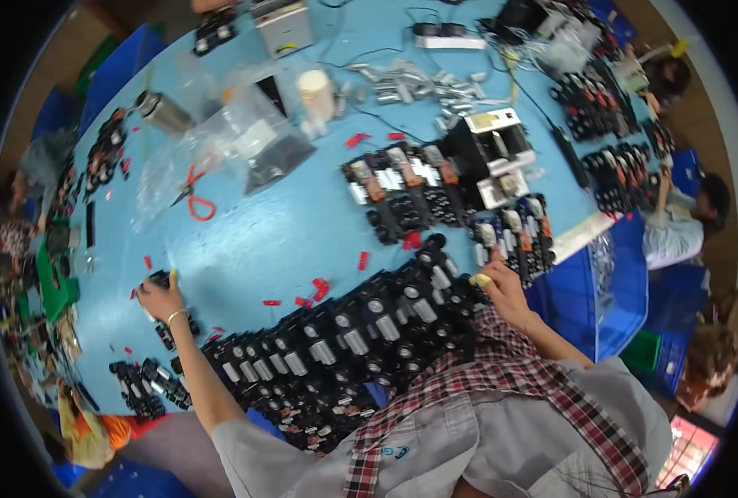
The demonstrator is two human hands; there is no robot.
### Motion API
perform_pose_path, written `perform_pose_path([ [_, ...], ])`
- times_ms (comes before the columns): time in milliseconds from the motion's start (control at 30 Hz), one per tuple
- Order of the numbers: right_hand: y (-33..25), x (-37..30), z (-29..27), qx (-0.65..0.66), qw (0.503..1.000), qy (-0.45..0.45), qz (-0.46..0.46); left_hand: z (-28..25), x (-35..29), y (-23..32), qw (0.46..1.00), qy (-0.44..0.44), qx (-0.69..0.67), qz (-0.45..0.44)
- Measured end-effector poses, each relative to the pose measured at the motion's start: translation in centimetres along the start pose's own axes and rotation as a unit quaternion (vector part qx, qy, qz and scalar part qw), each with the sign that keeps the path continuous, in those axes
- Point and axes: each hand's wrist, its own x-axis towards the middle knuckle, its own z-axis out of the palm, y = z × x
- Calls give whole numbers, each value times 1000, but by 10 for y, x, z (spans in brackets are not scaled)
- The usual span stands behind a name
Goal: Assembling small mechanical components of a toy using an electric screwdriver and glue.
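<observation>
My left hand [161,300] reaches far out to the left, its fingers closed over a small black toy car chassis [161,279]. My right hand [506,290] has yellow coverings on its fingers. Its thumb and forefinger are apart, and the forefinger meets the near side of a cluster of black chassis [514,241] with silver and orange parts. Between my hands, close to my body, runs a long slanting row of black wheeled chassis [323,349] with silver cylinders. More chassis [145,386] lie beyond its left end.
Red tags [319,289] lie scattered on the blue table [236,257]. Farther off are orange-handled scissors [193,195], plastic bags [253,141], a metal flask [163,112], silver cylinders [410,83] and a black-and-white device [493,153]. Blue bins [584,282] stand at right. Other people sit on both sides.
</observation>
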Motion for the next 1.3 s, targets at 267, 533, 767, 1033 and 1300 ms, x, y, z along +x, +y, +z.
perform_pose_path([
  [267, 114, 27, -66, 66, 954, 290, 20, -57, -115, 384, 871, -355, -324, 101],
  [533, 225, 130, -157, -15, 981, 186, -49, -54, -75, 276, 557, -356, -701, -267],
  [767, 252, 160, -157, -8, 992, 78, -102, -259, -150, 237, 229, -340, -911, -38],
  [1033, 46, 42, -213, 262, 909, 131, -297, -371, -263, 390, -222, -339, -863, -301],
  [1300, -42, -31, -202, 412, 811, 139, -391, -407, -252, 400, -172, -316, -910, -204],
])
